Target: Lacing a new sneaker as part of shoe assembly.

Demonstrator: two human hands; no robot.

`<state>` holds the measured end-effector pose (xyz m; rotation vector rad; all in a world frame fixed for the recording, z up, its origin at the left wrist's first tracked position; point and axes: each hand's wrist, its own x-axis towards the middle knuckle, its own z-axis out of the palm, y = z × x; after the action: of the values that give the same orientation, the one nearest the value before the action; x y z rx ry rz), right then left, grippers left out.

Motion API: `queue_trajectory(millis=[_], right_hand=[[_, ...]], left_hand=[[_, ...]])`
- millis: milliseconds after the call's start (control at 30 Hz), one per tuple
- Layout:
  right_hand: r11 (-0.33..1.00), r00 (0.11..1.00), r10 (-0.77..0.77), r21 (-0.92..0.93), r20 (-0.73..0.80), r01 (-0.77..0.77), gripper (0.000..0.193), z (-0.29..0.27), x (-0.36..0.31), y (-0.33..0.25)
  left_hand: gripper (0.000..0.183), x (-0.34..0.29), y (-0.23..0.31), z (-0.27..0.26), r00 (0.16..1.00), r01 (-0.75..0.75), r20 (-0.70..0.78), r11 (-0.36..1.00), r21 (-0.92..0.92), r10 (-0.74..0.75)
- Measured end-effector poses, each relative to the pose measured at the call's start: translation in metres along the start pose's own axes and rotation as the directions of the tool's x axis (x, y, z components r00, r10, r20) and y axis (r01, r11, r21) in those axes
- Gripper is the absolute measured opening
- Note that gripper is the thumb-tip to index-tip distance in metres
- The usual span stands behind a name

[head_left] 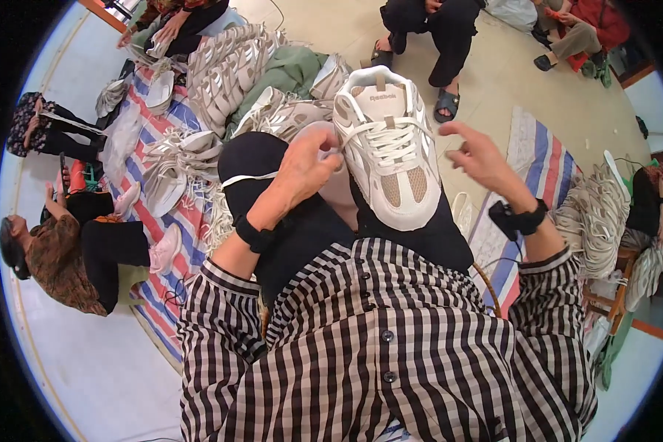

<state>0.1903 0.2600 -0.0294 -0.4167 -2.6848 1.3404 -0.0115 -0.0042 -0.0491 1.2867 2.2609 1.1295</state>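
Observation:
A beige and white sneaker (401, 193) rests on my lap, its toe toward me. White shoelaces (392, 140) cross over its tongue, and a loop hangs toward the left side of the collar. Beside that edge is my left hand (302, 168), fingers curled and thumb near the fingertips; whatever lies between them is too small to make out. My right hand (480, 156) hovers off the shoe's right side, with its fingers bent and apart and nothing visible in them. Another white lace (249, 177) lies over my left knee.
Piles of similar shoe uppers (232, 77) lie on a striped sheet (191, 254) at left, by a green cloth (283, 74). More uppers (595, 221) are stacked at right near another striped sheet (545, 158). Several people sit around, one facing me in black sandals (446, 104).

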Motion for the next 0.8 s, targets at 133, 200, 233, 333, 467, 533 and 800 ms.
queue_trajectory(millis=[133,200,233,333,467,533,800], right_hand=[[0.999,0.999,0.039,0.033,-0.024,-0.038,0.030,0.031,0.015,0.015],[0.994,0.996,0.078,0.078,-0.044,-0.074,0.028,0.035,0.015,0.020],[0.986,0.991,0.119,0.129,-0.061,-0.110,0.025,0.036,0.016,0.023],[0.972,0.982,0.182,0.157,-0.045,-0.173,0.017,0.035,0.017,0.034],[0.972,0.985,0.149,0.194,-0.083,-0.130,0.008,0.033,0.013,0.026],[0.939,0.981,0.168,0.318,-0.098,-0.130,0.005,0.030,0.008,0.020],[0.945,0.918,-0.224,-0.303,-0.327,0.123,0.017,0.000,-0.007,0.047]], left_hand=[[0.018,0.004,0.003,-0.002,0.973,0.181,0.167,0.977,-0.113,-0.161],[0.014,0.004,0.004,-0.006,0.931,0.307,0.277,0.921,-0.239,-0.238],[0.014,0.004,0.005,-0.006,0.932,0.306,0.273,0.921,-0.242,-0.239],[0.014,0.002,0.013,-0.006,0.939,0.333,0.254,0.804,-0.494,-0.232],[0.021,-0.002,0.016,-0.001,0.925,0.361,0.302,0.789,-0.498,-0.232],[0.020,-0.001,0.019,0.002,0.906,0.392,0.336,0.807,-0.442,-0.256],[0.016,-0.001,0.019,0.008,0.999,0.042,-0.021,0.973,-0.226,-0.048]])
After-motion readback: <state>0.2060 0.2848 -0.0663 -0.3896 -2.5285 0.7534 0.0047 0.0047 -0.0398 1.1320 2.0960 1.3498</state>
